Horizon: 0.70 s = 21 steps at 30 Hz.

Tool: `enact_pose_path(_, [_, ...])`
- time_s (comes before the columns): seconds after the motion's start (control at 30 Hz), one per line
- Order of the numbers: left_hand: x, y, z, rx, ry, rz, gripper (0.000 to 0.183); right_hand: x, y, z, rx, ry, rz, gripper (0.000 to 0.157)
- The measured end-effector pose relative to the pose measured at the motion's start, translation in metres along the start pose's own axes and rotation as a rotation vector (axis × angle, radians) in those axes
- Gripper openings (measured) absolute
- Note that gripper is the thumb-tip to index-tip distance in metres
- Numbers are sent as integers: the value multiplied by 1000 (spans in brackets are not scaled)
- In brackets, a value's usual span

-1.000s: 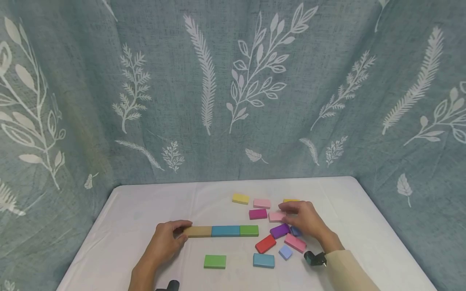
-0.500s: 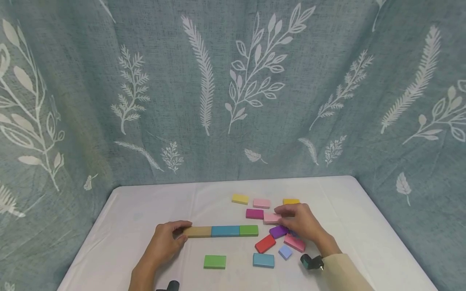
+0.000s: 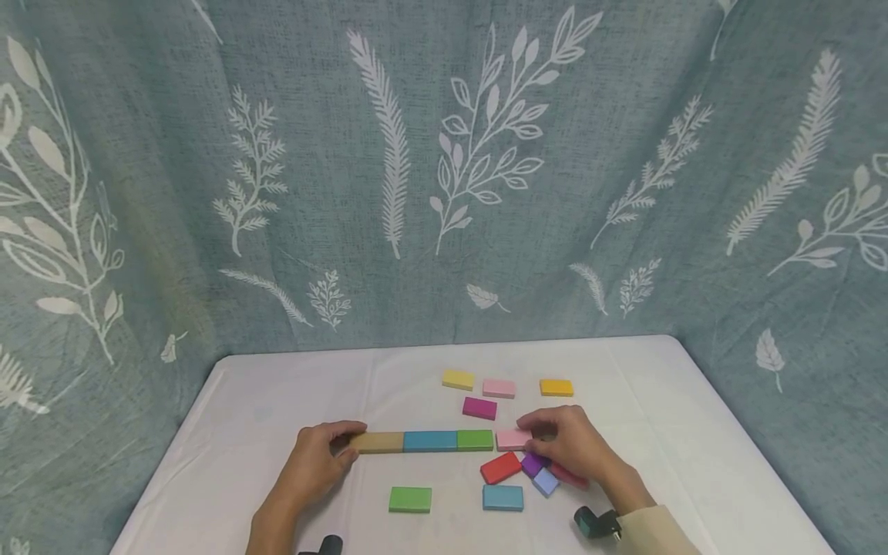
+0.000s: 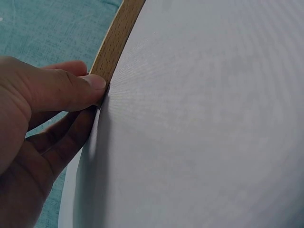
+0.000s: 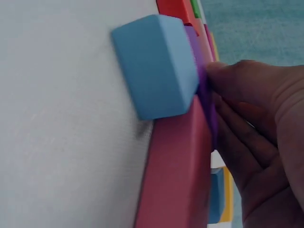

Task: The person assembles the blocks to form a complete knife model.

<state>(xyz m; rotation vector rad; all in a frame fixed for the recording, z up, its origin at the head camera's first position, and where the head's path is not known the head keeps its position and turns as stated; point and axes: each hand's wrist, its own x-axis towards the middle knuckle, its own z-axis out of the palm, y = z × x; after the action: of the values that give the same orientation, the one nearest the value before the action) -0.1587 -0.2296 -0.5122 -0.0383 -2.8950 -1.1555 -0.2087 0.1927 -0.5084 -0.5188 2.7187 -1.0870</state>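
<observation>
A straight row of flat blocks runs across the table: a tan wooden block point(image 3: 380, 442), a blue block point(image 3: 430, 441) and a green block point(image 3: 475, 440). My left hand point(image 3: 312, 470) pinches the tan block's left end, with the thumb on its near side, as the left wrist view confirms. At the row's right end, a narrow gap from the green block, lies a light pink block point(image 3: 512, 440). My right hand point(image 3: 572, 443) pinches its right end between thumb and fingers. Just below the right thumb sit a purple block point(image 3: 534, 463) and a small light blue block point(image 5: 152, 71).
A red block point(image 3: 501, 468) and a partly hidden deep pink block point(image 5: 175, 166) lie near the right hand. Closer to me are another green block point(image 3: 410, 499) and another blue block point(image 3: 502, 498). Behind the row lie magenta point(image 3: 480, 408), orange point(image 3: 556, 388) and several other blocks.
My right hand has brought the light pink block left and toward me, in line with the row. The magenta block slid left, and the purple and red blocks shifted. My left hand stayed put.
</observation>
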Motion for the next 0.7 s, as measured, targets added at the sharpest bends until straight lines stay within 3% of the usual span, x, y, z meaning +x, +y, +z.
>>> enact_pose_path(0.1, [0,0,0,4,-1,1,41,-3,-1,-1,-7,-16,3,30])
enact_pose_path(0.37, [0,0,0,4,4,5,40,0,0,4,-12,41,-32,34])
enact_pose_path(0.7, [0,-1,1,-3,1,12,39,-3,-1,10,-11,17,-47,34])
